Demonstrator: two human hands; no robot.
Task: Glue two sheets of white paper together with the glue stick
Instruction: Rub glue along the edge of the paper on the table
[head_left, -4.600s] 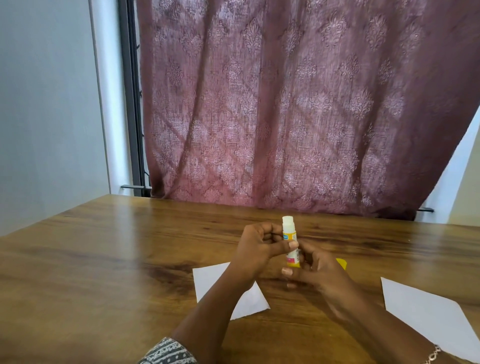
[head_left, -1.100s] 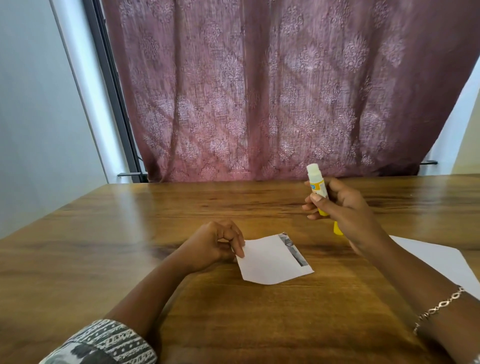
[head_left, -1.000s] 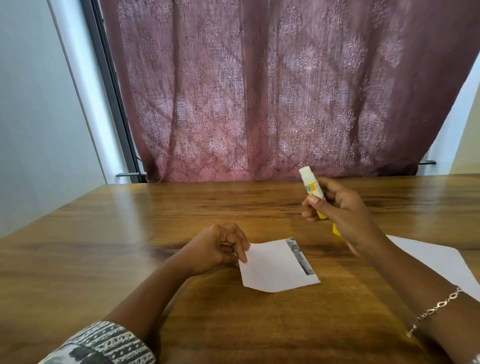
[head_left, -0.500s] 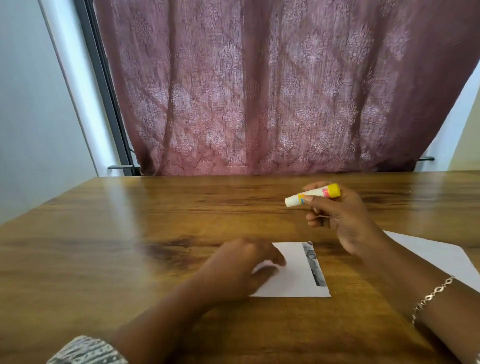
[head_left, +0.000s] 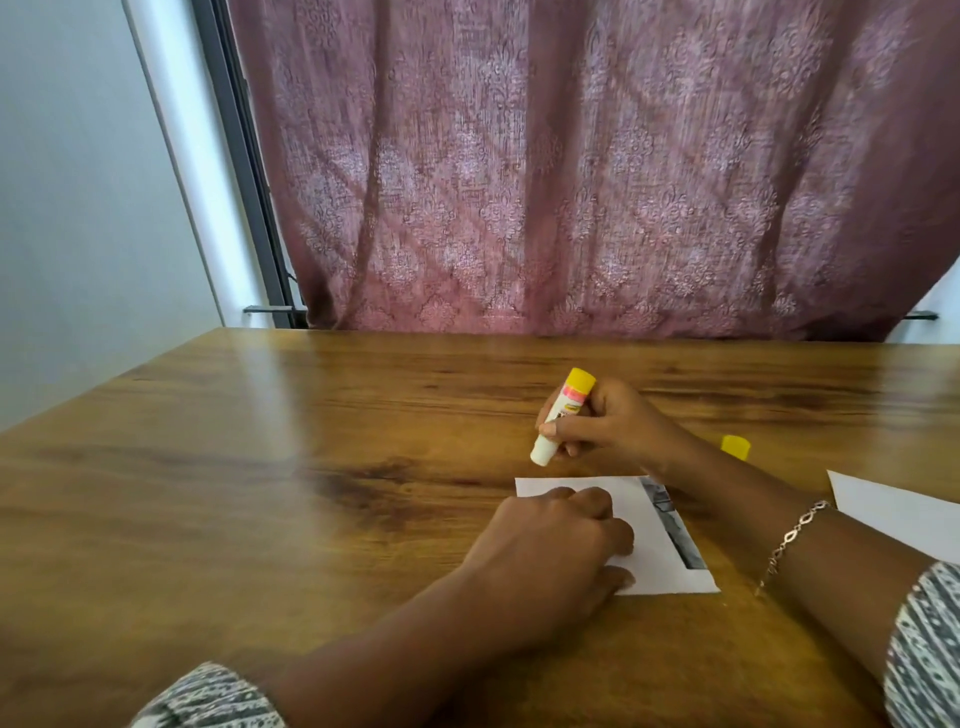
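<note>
A small white sheet of paper (head_left: 655, 540) with a dark printed strip along its right edge lies flat on the wooden table (head_left: 260, 467). My left hand (head_left: 550, 556) presses down on its left part, fingers bent. My right hand (head_left: 608, 423) grips the uncapped glue stick (head_left: 562, 415), tilted with its white tip down, just above the sheet's far left corner. A second white sheet (head_left: 898, 514) lies at the right edge, partly hidden by my right forearm.
The yellow glue cap (head_left: 735, 447) stands on the table behind my right wrist. A maroon patterned curtain (head_left: 571, 182) hangs beyond the table's far edge. A grey wall (head_left: 78, 208) is at the left.
My right hand has turned the glue stick from tip-up to tip-down and lowered it toward the sheet. My left hand has moved onto the paper and holds it flat.
</note>
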